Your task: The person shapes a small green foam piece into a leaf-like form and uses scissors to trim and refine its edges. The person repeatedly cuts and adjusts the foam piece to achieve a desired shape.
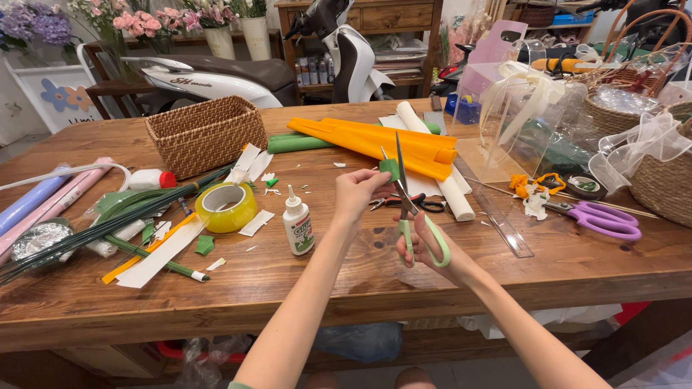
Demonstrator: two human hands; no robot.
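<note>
— Where do we stand with our hands?

— Our right hand (425, 248) is closed through the handles of the green-handled scissors (412, 216), blades pointing up and away from us. Our left hand (357, 193) pinches a small green paper piece (390, 168) between fingertips, held right at the blades, above the wooden table (346, 288).

— How do we cut it cleanly?

— We judge it best to keep the paper taut and close to the pivot, turn the piece with the left fingers and not the scissors, and keep those fingertips clear of the blade edge. Small snips suit so small a scrap.

— And around us?

— Just beside the left forearm stands a white glue bottle (298, 227); farther left lie a roll of clear tape (225, 207), green scraps and a bundle of green stems (108, 223). Beyond our hands lie black-handled scissors (414, 204), then rolled orange paper (382, 140) and a white roll (436, 162). To the right lie purple scissors (602, 218) and a clear ruler (497, 212); a wicker basket (205, 133) sits far left.
</note>
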